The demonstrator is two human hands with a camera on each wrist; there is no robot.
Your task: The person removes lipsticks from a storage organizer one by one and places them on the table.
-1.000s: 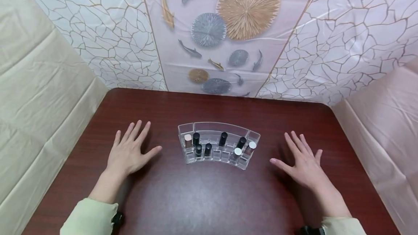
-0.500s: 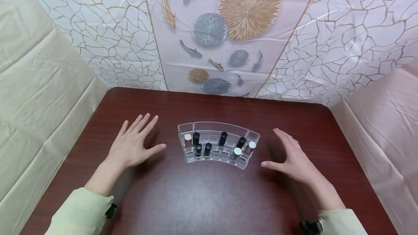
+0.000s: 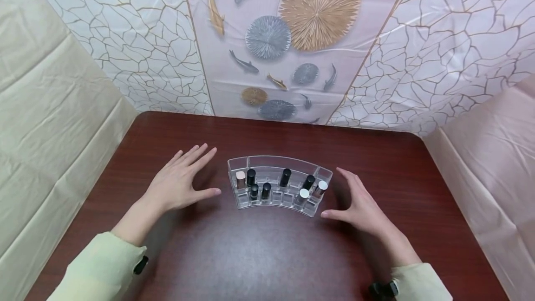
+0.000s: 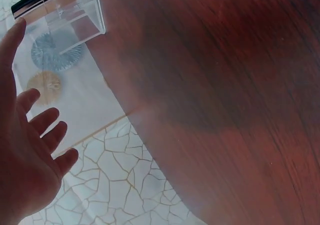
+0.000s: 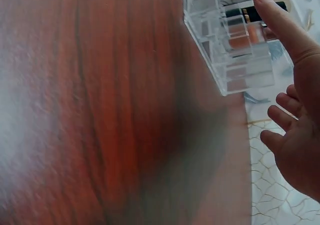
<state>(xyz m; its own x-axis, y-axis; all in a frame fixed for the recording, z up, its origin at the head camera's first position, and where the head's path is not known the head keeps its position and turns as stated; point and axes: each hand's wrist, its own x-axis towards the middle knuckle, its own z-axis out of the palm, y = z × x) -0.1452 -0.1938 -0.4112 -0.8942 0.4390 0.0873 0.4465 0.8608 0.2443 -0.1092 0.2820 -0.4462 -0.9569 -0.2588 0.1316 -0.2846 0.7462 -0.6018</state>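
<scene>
A clear curved acrylic organizer (image 3: 288, 161) stands mid-table, holding several small capped cosmetic tubes. Some have black caps, such as the black-capped tube (image 3: 285, 178); a pale pink-capped tube (image 3: 240, 180) is at the left end and a white-capped tube (image 3: 303, 195) near the right. My left hand (image 3: 177, 185) hovers just left of the organizer, fingers extended and thumb spread toward it. Close by the right end is my right hand (image 3: 363, 208), thumb and fingers apart. Neither hand holds anything. In the right wrist view, a tube (image 5: 242, 39) shows orange through the clear wall.
The dark red-brown wooden table (image 3: 251, 254) extends around the organizer. Behind it hangs a patterned cloth (image 3: 234, 96) with fish and round motifs. Beige fabric panels (image 3: 54, 120) border both sides.
Both hands have moved inward toward the organizer, the left going right and slightly forward, the right going left. The right hand has turned with its fingers closer together. The organizer stays put.
</scene>
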